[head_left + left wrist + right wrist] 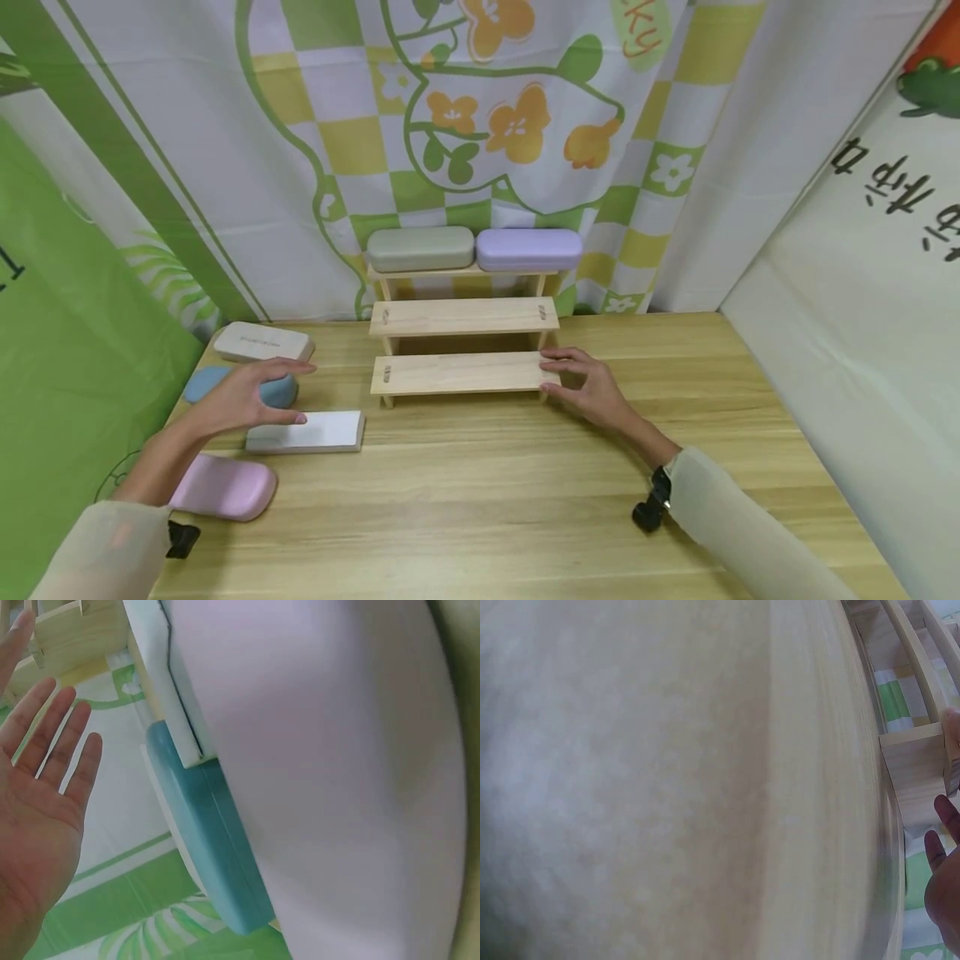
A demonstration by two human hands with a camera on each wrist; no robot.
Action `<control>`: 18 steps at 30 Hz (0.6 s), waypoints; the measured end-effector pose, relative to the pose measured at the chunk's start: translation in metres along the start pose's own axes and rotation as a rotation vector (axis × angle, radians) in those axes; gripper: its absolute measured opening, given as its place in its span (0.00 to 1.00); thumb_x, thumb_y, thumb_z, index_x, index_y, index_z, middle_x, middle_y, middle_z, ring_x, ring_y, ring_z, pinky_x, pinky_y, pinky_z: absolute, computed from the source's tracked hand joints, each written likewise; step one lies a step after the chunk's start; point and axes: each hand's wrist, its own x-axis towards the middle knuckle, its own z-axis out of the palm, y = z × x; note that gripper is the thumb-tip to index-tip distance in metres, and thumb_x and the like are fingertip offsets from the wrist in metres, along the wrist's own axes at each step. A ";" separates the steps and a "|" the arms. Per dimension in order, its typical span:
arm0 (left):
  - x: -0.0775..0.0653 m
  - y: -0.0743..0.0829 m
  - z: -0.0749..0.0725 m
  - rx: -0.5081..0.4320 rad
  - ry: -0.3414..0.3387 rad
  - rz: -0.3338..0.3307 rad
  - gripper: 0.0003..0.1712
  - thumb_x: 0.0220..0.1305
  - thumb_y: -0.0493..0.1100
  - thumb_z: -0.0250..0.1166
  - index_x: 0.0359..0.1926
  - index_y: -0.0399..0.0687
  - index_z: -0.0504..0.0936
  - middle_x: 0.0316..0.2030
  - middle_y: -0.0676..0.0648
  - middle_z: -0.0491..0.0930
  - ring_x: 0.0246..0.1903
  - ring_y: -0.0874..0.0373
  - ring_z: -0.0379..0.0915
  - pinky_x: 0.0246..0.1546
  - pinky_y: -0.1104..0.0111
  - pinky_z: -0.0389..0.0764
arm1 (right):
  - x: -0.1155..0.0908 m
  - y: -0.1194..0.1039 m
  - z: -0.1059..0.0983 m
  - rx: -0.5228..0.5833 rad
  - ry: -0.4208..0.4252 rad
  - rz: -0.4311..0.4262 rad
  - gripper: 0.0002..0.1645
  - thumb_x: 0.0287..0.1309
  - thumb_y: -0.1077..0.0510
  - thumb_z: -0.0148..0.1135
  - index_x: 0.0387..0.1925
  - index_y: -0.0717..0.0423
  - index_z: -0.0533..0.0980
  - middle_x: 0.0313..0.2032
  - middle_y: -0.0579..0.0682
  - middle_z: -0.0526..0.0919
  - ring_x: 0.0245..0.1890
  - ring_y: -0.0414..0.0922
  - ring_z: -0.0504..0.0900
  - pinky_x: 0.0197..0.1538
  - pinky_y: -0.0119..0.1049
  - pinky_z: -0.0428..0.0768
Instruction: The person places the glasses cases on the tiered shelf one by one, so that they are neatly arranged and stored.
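Note:
My left hand hovers with fingers and thumb spread over a blue glasses case and a white rectangular case. Its palm shows bare in the left wrist view, beside the teal-blue case. At the right end of a three-tier wooden stand, my right hand holds the lowest step, thumb at the front edge and fingers toward the back. Part of that hand is cut off in the right wrist view. A grey-green case and a purple case sit side by side on the top tier.
A cream case lies at the table's back left, and a pink case lies nearer, partly behind my left forearm. A patterned curtain hangs right behind the stand. Cloth panels border the wooden table on both sides.

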 end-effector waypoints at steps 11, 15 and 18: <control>-0.014 -0.012 0.013 0.002 -0.012 0.075 0.43 0.44 0.53 0.88 0.61 0.42 0.85 0.58 0.44 0.87 0.58 0.40 0.81 0.61 0.80 0.69 | -0.001 -0.002 0.001 -0.001 0.011 -0.006 0.22 0.54 0.70 0.79 0.52 0.66 0.86 0.60 0.61 0.84 0.62 0.61 0.79 0.68 0.23 0.69; -0.017 -0.013 0.019 -0.003 -0.012 0.093 0.43 0.43 0.52 0.89 0.60 0.41 0.85 0.57 0.43 0.87 0.57 0.40 0.81 0.61 0.70 0.75 | 0.000 -0.002 0.001 -0.005 0.016 -0.019 0.22 0.53 0.70 0.79 0.52 0.66 0.86 0.59 0.62 0.85 0.62 0.62 0.80 0.67 0.23 0.69; -0.018 -0.013 0.022 -0.005 -0.035 0.079 0.43 0.43 0.52 0.88 0.61 0.41 0.85 0.57 0.43 0.86 0.57 0.40 0.81 0.59 0.55 0.79 | 0.000 -0.002 0.000 -0.009 0.010 -0.011 0.22 0.55 0.68 0.79 0.52 0.65 0.86 0.60 0.60 0.85 0.62 0.60 0.80 0.68 0.23 0.70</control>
